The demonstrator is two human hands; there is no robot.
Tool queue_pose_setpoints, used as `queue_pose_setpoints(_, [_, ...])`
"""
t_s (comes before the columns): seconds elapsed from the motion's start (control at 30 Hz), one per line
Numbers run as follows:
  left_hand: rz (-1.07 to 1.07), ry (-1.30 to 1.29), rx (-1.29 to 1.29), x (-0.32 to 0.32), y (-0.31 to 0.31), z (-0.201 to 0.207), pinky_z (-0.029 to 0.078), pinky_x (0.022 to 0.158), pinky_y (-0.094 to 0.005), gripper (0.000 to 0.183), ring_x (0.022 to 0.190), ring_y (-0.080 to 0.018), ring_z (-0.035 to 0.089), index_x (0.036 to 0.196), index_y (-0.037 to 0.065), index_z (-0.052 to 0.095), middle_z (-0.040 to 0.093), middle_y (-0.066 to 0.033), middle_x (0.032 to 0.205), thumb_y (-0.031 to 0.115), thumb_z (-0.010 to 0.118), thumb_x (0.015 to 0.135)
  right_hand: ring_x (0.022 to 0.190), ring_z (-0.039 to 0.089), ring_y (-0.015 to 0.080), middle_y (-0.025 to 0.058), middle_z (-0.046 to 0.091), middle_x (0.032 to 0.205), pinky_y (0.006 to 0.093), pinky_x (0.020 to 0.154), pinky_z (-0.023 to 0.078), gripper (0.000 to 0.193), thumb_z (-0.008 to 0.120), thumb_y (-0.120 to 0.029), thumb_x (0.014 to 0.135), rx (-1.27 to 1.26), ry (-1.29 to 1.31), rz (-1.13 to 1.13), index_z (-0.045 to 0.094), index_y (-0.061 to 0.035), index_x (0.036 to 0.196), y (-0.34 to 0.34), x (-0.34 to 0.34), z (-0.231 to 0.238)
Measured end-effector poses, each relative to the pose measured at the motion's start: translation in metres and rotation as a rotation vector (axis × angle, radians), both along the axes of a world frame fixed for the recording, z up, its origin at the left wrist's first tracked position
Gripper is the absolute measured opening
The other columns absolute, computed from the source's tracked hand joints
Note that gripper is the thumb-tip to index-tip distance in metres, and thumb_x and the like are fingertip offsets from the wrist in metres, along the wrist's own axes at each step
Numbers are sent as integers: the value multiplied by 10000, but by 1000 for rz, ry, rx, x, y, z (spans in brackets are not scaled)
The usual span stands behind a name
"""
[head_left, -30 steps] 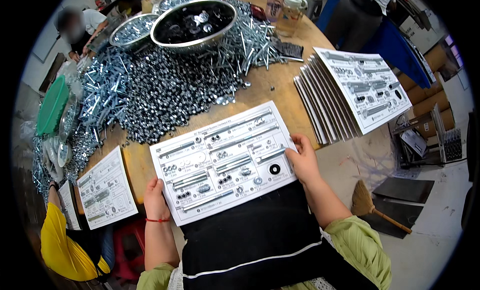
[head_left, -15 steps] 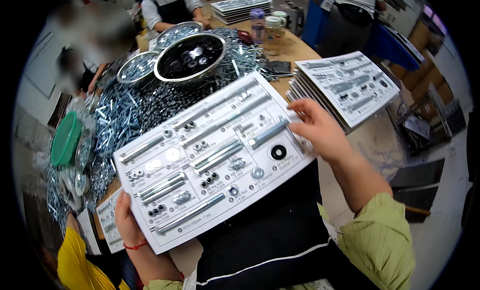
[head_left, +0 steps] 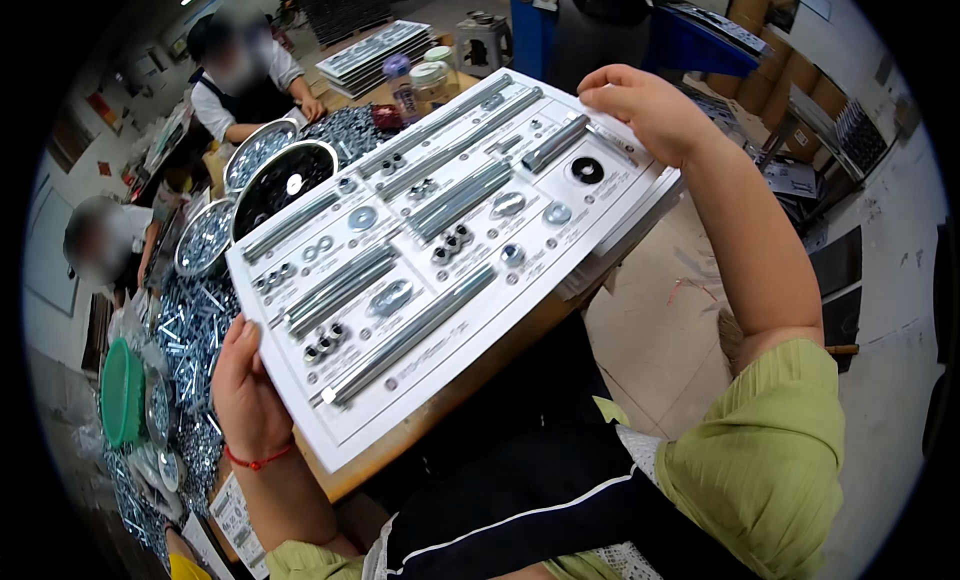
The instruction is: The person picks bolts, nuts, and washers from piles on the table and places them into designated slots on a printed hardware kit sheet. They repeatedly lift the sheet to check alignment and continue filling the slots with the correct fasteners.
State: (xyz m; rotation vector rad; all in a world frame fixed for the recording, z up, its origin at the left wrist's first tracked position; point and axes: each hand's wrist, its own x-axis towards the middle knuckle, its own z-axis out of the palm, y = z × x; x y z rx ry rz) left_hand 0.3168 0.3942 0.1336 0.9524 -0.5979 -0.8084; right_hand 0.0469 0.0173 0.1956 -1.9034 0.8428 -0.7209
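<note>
Your left hand (head_left: 248,395) held the white board (head_left: 415,280) by its near-left edge in the head view; your right hand (head_left: 650,110) was curled at the far-right edge, though its grip could not be told. Tilted above the counter (head_left: 440,400), the board already carried bolts (head_left: 460,200), nuts (head_left: 453,242) and a black ring (head_left: 587,170) across its sections, and seemed filled. It had not been laid flat. Loose hardware (head_left: 190,325) remained heaped beyond.
</note>
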Motion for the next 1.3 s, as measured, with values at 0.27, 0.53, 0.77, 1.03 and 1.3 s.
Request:
queue_pose_setpoints(0.27, [-90,134,20,-38,-148,-20,543,876,-311,272,969,-205,668,1197,-58,542,664,-135,1112,48,495,951,1176,478,273,149,594,1197,481,1047,291,547,561,-509,917,-24,28,-322,603,-54,1217,-123,-39,-1])
queue_pose_setpoints(0.53, [-173,163,106,-12,-209,-80,542,861,-295,241,943,-172,671,1181,-27,574,675,-93,1097,52,509,962,918,585,237,150,637,1011,393,840,465,553,593,-464,924,-31,-26,-442,619,36,1160,-178,-13,-47])
queue_pose_setpoints(0.77, [-156,184,200,0,-225,-99,526,803,-234,256,905,-105,656,1201,6,600,685,-45,1075,61,532,960,885,540,177,86,612,942,318,838,429,397,546,-417,964,34,15,-440,636,-35,1019,-208,-1,-84])
queue_pose_setpoints(1.03, [-165,130,310,11,-218,-109,512,732,-184,268,812,-52,623,1196,11,625,692,-15,1022,94,596,943,859,574,166,97,631,934,303,811,442,497,547,-452,969,32,23,-398,633,9,1133,-209,7,-108])
queue_pose_setpoints(1.3, [-279,-76,389,20,-220,-108,454,663,-188,228,721,-60,565,1076,11,669,638,10,827,169,656,913,1018,572,205,122,633,1061,328,927,432,463,548,-444,966,-36,132,-421,630,-9,1103,-219,-1,-114])
